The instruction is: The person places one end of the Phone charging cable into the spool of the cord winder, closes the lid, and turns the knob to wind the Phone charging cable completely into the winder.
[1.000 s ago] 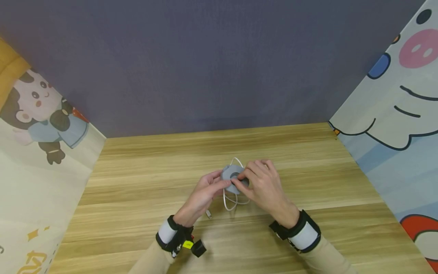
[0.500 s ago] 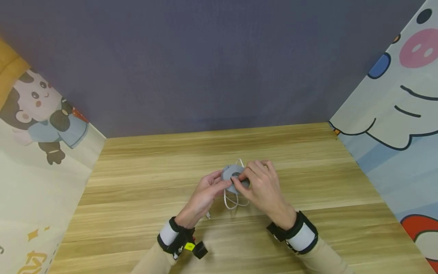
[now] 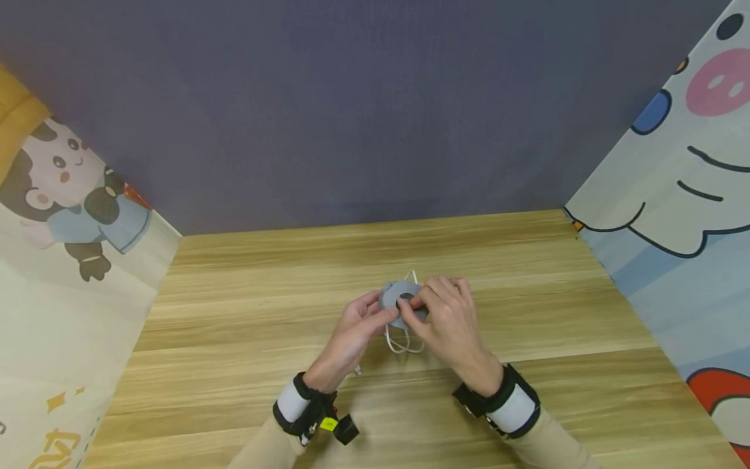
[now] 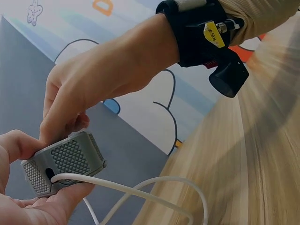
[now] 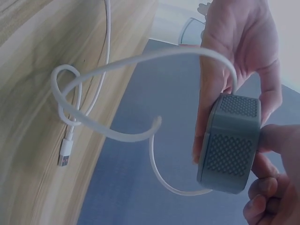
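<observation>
A grey round cable winder (image 3: 391, 297) with textured side panels is held up in front of me. My left hand (image 3: 346, 335) grips its left edge, thumb on the face and fingers beneath. At the dark centre opening, the thumb and index finger of my right hand (image 3: 454, 326) pinch the hub. White cable (image 4: 126, 189) leaves a slot in the winder's side and hangs in loose loops in the left wrist view. Its USB plug (image 5: 64, 152) dangles by the wooden surface in the right wrist view. The hub is mostly hidden behind my right fingers.
A wood-grain table (image 3: 263, 273) lies under both hands. Behind it stands a dark grey-blue panel (image 3: 375, 117). Cartoon-printed panels flank it at the left (image 3: 88, 215) and the right (image 3: 662, 189).
The cable loops below the winder have drawn up and become smaller. The plug shows less beside my left wrist. My right wrist has shifted slightly left, with both grips kept.
</observation>
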`<state>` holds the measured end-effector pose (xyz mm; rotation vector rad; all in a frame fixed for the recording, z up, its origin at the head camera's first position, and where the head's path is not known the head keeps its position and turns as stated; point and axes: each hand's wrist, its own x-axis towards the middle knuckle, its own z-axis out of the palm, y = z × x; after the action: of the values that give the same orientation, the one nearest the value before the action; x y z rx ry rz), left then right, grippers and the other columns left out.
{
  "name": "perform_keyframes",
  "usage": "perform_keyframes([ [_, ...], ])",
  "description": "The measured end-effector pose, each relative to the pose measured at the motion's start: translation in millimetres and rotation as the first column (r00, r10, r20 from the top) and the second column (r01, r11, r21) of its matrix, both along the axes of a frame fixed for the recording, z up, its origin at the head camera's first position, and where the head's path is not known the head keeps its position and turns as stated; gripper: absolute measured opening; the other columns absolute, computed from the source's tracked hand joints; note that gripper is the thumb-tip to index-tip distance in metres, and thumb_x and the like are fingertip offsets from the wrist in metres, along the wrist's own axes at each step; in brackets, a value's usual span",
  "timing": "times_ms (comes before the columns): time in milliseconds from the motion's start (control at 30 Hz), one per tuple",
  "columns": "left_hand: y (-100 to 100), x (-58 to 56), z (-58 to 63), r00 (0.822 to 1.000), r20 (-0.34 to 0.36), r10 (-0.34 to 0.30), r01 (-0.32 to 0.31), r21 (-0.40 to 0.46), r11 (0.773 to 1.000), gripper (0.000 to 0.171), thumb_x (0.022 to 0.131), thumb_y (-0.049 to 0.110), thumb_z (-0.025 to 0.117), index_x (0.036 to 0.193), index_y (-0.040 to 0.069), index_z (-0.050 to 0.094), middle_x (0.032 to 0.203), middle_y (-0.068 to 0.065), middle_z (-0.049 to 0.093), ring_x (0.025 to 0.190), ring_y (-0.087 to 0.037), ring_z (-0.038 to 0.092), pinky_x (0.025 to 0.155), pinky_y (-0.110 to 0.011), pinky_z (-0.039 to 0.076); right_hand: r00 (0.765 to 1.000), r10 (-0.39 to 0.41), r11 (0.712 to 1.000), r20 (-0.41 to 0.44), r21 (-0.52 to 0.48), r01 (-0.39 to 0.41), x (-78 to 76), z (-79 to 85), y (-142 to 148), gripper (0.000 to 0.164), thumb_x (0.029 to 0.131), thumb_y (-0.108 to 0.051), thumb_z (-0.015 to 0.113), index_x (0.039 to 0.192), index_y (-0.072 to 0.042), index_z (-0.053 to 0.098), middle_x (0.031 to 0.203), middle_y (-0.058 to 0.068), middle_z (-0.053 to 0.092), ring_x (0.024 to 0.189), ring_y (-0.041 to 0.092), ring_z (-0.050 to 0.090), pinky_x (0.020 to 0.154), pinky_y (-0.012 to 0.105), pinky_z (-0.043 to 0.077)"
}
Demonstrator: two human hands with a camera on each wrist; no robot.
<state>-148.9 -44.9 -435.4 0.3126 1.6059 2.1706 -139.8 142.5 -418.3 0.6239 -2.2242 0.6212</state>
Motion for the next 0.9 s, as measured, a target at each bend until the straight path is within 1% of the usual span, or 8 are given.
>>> perform_keyframes([
  [133, 1, 0.5, -0.4, 1.0, -0.002, 0.013, -0.013, -0.003, 1.0, 0.059, 0.099, 0.007, 0.059, 0.151, -0.013, 0.037, 0.148, -0.029, 0.052, 0.116, -0.011, 0.067, 0.096, -0.024, 0.057, 1.0, -0.005, 1.0, 0.01, -0.024, 0.005, 0.8, -0.9, -1, 0.021, 0.082, -0.013, 0.081, 0.069, -0.009, 0.065, 0.069, 0.0, 0.058, 0.064, 0.018, 0.053, 0.074, 0.044, 0.045],
  [300, 3, 1.1, -0.5, 1.0, 0.005, 0.024, -0.024, -0.006, 1.0, 0.059, 0.098, 0.006, 0.06, 0.151, -0.012, 0.038, 0.148, -0.029, 0.052, 0.118, -0.014, 0.066, 0.096, -0.024, 0.057, 1.0, -0.003, 0.999, 0.018, -0.044, 0.004, 1.3, -1.8, -1, 0.021, 0.081, -0.012, 0.082, 0.069, -0.008, 0.066, 0.068, -0.001, 0.057, 0.063, 0.017, 0.051, 0.074, 0.043, 0.045],
  [400, 3, 1.5, 0.3, 1.0, 0.011, 0.027, -0.027, -0.014, 1.0, 0.059, 0.098, 0.006, 0.061, 0.15, -0.012, 0.039, 0.148, -0.028, 0.053, 0.119, -0.015, 0.066, 0.097, -0.025, 0.057, 1.0, 0.001, 0.999, 0.022, -0.046, 0.0, 1.7, -2.1, -1, 0.021, 0.081, -0.012, 0.083, 0.069, -0.008, 0.066, 0.068, -0.001, 0.056, 0.064, 0.017, 0.05, 0.074, 0.043, 0.045],
  [600, 3, 0.9, -0.5, 0.999, 0.014, 0.046, -0.045, -0.042, 0.998, 0.056, 0.097, 0.006, 0.061, 0.147, -0.012, 0.044, 0.143, -0.027, 0.058, 0.116, -0.015, 0.068, 0.097, -0.025, 0.057, 0.999, 0.017, 0.999, 0.03, -0.034, -0.016, 1.5, -1.8, 0, 0.02, 0.082, -0.012, 0.082, 0.07, -0.009, 0.066, 0.07, -0.002, 0.057, 0.065, 0.017, 0.051, 0.076, 0.043, 0.045],
  [767, 3, 0.3, -0.9, 0.998, 0.002, 0.063, -0.063, -0.046, 0.997, 0.054, 0.097, 0.005, 0.061, 0.146, -0.011, 0.046, 0.141, -0.026, 0.06, 0.113, -0.013, 0.069, 0.097, -0.027, 0.057, 0.998, 0.064, 0.998, 0.021, 0.005, -0.064, -1.3, 1.1, 4, 0.015, 0.086, -0.014, 0.079, 0.076, -0.009, 0.068, 0.076, 0.001, 0.06, 0.071, 0.02, 0.056, 0.077, 0.044, 0.046],
  [900, 1, -0.7, 0.8, 0.999, -0.004, 0.05, -0.05, -0.05, 0.998, 0.053, 0.097, 0.005, 0.061, 0.146, -0.011, 0.047, 0.139, -0.026, 0.061, 0.11, -0.011, 0.07, 0.097, -0.029, 0.058, 0.988, 0.151, 0.988, 0.033, 0.031, -0.152, -4.6, 3.6, 11, 0.008, 0.09, -0.015, 0.077, 0.092, -0.01, 0.072, 0.088, 0.002, 0.063, 0.081, 0.021, 0.059, 0.077, 0.041, 0.045],
])
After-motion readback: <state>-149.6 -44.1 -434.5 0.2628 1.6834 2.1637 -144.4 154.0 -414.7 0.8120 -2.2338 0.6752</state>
